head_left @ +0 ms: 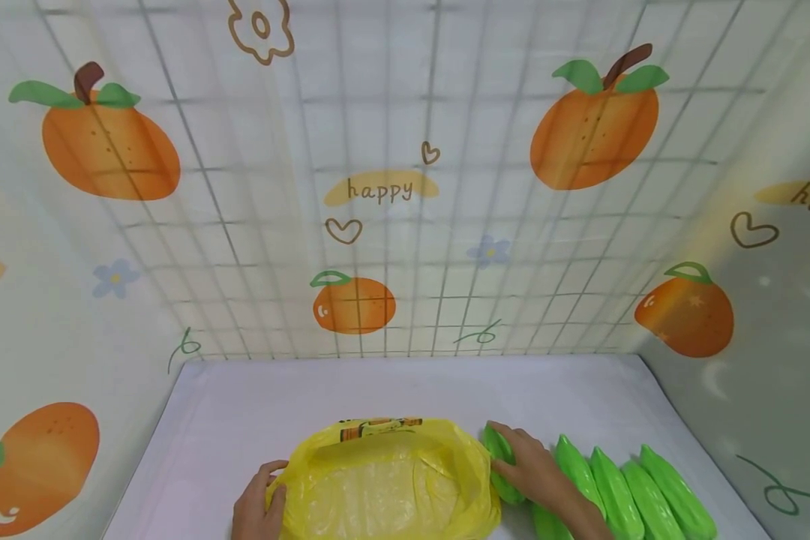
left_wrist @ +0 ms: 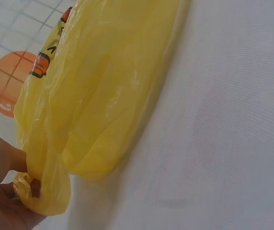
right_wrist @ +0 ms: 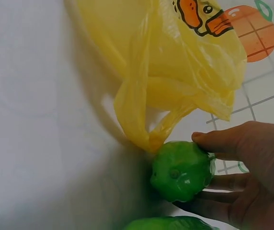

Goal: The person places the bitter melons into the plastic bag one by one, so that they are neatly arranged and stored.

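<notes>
A yellow plastic bag [head_left: 378,491] with cartoon print lies in front of me, its wide mouth spread open. My left hand [head_left: 259,506] is at the bag's left side; in the left wrist view its thumb and fingers grip a handle loop [left_wrist: 48,191]. On the other side my right hand [head_left: 529,465] holds a glossy green ridged vegetable [head_left: 502,465], long with a pointed tip. In the right wrist view the rounded end of this green vegetable [right_wrist: 182,170] sits between thumb and fingers, right at the bag's other handle [right_wrist: 144,122].
Several more green vegetables [head_left: 617,491] lie side by side on the white tabletop [head_left: 243,397], to the right and partly under my right forearm. Behind the table hangs a gridded curtain [head_left: 405,255] printed with oranges, and similar fabric walls flank both sides.
</notes>
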The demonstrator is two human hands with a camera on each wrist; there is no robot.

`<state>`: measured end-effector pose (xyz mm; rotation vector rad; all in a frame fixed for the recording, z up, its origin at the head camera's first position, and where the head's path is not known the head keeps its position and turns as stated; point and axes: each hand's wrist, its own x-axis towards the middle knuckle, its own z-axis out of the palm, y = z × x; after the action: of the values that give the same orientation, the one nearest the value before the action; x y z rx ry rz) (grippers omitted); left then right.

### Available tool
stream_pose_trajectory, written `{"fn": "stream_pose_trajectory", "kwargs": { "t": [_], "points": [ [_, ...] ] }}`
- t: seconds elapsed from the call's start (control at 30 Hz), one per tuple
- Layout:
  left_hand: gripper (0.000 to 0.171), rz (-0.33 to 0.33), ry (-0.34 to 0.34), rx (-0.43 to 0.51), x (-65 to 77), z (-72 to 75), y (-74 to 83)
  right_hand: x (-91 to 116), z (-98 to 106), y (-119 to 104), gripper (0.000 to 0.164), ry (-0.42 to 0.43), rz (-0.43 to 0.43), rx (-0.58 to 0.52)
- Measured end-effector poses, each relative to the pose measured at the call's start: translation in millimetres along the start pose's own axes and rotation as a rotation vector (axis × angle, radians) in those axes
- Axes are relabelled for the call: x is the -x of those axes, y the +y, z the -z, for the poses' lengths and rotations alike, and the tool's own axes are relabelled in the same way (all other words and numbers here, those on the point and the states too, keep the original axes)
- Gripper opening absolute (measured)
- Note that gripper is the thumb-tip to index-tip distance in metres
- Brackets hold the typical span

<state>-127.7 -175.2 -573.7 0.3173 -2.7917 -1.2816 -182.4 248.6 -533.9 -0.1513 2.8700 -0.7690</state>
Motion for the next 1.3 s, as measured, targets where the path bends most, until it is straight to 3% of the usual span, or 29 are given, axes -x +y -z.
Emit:
{"fn": "stream_pose_trajectory", "kwargs": {
  "t": [0.2, 0.47, 1.3],
  "points": [
    [0.030, 0.010, 0.003, 0.002, 0.9, -1.0, 1.1, 1.3, -0.4, -0.4, 0.061, 0.017, 0.024, -0.006],
    [0.031, -0.035, 0.008, -0.012, 1.5, -0.3, 0.3, 1.2, -0.1, -0.6, 0.061, 0.019, 0.024, -0.002],
    [0.032, 0.011, -0.014, 0.002, -0.1, -2.1, -0.3, 0.9, 2.6, 0.0, 0.063, -0.008, -0.013, -0.055]
  ]
}}
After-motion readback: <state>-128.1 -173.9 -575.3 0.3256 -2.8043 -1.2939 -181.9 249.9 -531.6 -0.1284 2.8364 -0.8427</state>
